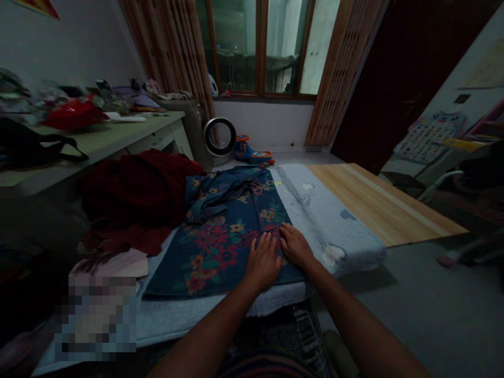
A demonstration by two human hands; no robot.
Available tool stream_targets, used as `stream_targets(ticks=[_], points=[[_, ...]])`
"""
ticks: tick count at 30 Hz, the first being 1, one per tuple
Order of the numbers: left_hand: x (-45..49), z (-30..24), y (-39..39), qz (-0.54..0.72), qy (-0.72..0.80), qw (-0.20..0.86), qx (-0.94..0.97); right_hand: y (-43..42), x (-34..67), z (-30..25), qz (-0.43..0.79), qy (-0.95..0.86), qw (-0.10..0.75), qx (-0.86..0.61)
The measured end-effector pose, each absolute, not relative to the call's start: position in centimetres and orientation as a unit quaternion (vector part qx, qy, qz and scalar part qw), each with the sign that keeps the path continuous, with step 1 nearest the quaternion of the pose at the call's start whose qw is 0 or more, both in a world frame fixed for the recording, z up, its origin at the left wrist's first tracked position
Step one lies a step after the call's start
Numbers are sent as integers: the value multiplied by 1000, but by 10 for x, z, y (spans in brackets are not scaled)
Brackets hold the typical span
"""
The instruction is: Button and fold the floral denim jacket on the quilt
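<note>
A dark blue garment with a red and yellow flower print (220, 236) lies spread on a pale blue blanket (323, 215) over a bed. My left hand (263, 260) rests flat on the garment's near right part, fingers stretched out. My right hand (295, 245) lies flat right beside it on the garment's right edge, fingers also extended. The two hands touch side by side. The far end of the garment is bunched in folds.
A heap of dark red cloth (137, 194) lies left of the garment, with pink cloth (118, 262) below it. A cluttered desk (98, 142) runs along the left wall. A bamboo mat (378, 199) covers the bed's right part. A round fan (219, 136) stands on the floor.
</note>
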State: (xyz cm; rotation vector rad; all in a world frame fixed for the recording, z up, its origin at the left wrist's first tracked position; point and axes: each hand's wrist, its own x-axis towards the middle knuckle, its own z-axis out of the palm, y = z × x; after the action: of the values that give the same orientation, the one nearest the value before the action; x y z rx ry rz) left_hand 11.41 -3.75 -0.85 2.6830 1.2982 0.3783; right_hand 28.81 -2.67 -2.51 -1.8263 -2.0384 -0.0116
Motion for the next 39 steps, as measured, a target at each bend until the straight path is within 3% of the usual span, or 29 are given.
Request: stream_targets(ticks=[11, 26, 39], points=[[114, -10, -37, 132, 434, 83, 887, -33, 286, -23, -43, -740, 195, -642], [114, -12, -37, 133, 434, 81, 887, -28, 285, -11, 14, -722, 77, -687], [115, -8, -38, 131, 438, 64, 887, -69, 287, -13, 26, -724, 81, -684]])
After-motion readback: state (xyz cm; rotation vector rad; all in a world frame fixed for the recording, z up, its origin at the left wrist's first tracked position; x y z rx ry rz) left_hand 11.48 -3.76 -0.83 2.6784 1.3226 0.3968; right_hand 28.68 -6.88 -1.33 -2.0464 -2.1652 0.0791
